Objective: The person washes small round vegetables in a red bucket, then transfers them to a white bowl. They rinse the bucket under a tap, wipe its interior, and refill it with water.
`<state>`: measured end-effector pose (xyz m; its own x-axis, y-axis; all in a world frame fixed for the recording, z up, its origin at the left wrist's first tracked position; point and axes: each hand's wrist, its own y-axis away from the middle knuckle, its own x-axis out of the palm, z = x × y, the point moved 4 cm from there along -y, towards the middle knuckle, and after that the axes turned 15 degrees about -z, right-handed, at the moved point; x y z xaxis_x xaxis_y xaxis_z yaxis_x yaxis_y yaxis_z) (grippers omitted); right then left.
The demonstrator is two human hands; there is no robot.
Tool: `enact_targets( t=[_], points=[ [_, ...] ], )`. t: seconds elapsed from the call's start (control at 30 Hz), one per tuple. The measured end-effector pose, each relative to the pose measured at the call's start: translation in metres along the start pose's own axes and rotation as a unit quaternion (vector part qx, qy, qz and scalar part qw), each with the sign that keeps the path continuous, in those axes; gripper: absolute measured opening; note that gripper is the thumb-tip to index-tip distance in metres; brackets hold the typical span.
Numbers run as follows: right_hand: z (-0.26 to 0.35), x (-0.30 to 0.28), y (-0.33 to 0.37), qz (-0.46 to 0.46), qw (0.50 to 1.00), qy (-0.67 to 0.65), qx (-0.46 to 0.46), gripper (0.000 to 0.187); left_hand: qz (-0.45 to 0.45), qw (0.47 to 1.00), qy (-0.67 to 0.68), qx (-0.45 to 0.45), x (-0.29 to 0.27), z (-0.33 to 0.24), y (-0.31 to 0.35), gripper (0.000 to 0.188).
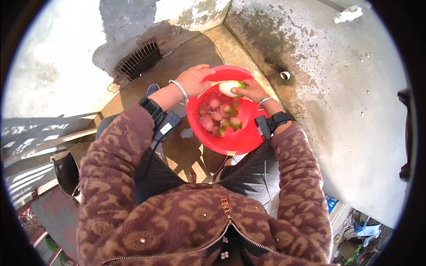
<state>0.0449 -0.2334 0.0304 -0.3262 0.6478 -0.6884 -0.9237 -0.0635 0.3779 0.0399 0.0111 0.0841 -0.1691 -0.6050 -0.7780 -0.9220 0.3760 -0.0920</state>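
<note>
We have pale, weathered concrete walls (350, 115) rising around a corner, with a wet, brownish concrete floor (179, 142) below. Near that corner we find a round, bright red plastic basin (237, 145), set in front of the knees and between the arms, probably so that both hands reach it easily. A dark, barred metal grate (140, 58) sits low in the wall, beyond the left hand (195, 83). That hand is at the basin's upper left rim, its fingers spread and gripping nothing; whether it touches the rim we cannot tell. The right hand (254, 91) closes its fingers around a smooth, oval, white-and-green vegetable (228, 88) — gripped by its green end, above the basin's far side, perhaps to let drips fall back in. Several rounded, pink-looking and green vegetables (216, 116) sit in the water below, seemingly tinted by the red plastic. Smallest, we note slim silver bangles (181, 91) — one on each wrist, clear of the water.
</note>
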Motion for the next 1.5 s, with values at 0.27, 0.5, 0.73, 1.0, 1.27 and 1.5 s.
enact_targets(
  t=[0.27, 0.5, 0.73, 1.0, 1.27, 1.5],
  points=[
    [-0.076, -0.158, 0.130, -0.134, 0.976, -0.162, 0.059, 0.084, -0.072, 0.989, 0.014, -0.128, 0.027, 0.044, 0.001, 0.066],
    [-0.301, -0.119, 0.221, -0.309, 0.832, -0.281, 0.365, 0.079, 0.027, 0.868, 0.287, -0.404, 0.080, 0.094, 0.064, 0.054],
    [-0.468, -0.007, 0.251, -0.390, 0.586, -0.570, 0.423, 0.073, -0.077, 0.918, 0.204, -0.331, 0.094, 0.118, 0.062, 0.047],
    [-0.417, -0.090, 0.261, -0.510, 0.645, -0.362, 0.440, 0.038, -0.083, 0.916, 0.190, -0.343, 0.091, 0.121, 0.060, 0.041],
    [-0.128, -0.197, 0.134, -0.348, 0.844, -0.409, 0.010, 0.035, -0.161, 0.881, 0.282, -0.343, 0.100, 0.094, 0.060, 0.039],
    [-0.032, -0.008, 0.018, -0.005, 0.975, 0.188, -0.119, 0.065, -0.186, 0.893, 0.287, -0.292, 0.104, 0.071, 0.053, 0.050]
  ],
)
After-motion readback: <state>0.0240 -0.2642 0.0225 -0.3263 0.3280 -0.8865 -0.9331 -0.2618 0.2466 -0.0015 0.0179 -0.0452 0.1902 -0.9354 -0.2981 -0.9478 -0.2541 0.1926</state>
